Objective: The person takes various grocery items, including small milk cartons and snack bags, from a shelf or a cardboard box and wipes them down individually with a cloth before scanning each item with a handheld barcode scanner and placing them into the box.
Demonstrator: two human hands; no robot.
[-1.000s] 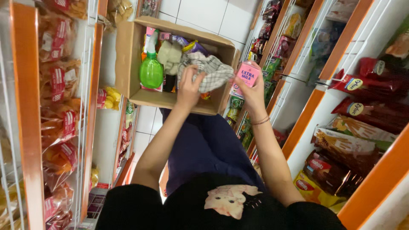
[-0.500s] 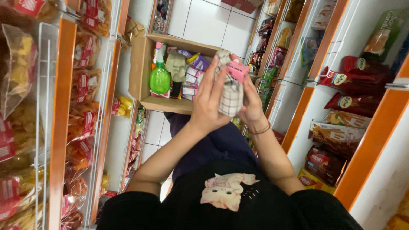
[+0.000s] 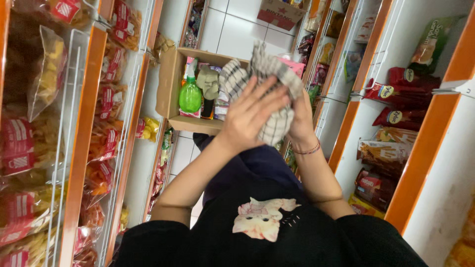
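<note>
Setting: A narrow shop aisle seen from above, orange-edged snack shelves [image 3: 79, 148] on both sides and white floor tiles beyond.

Left hand: The left hand [image 3: 250, 116] lies spread, fingers extended, flat over the front of a checked cloth [image 3: 274, 74], pressing it against whatever sits beneath.

Right hand: The right hand [image 3: 302, 116], a thin bracelet at its wrist, is cupped behind the cloth from the other side; its fingers are buried in the fabric, so their exact closure cannot be told, though it plainly supports the bundle.

Cloth: Grey-and-white checked, bunched and held up between both hands at chest height, above the near edge of the box. The two-sided hold suggests something is being wrapped or wiped within it.

Box: An open cardboard box [image 3: 170, 84] rests on the floor ahead, holding a green spray bottle [image 3: 190, 94] beside a pale grey-green lump, perhaps a crumpled rag [image 3: 209, 84], and assorted packets.

Hidden: Anything inside the cloth is fully covered. A sliver of pink [image 3: 294, 64] shows behind it, unidentifiable. The box's right half is blocked by the hands.

Cut off: A second carton [image 3: 279, 12] at the top edge is only partly in view.
</note>
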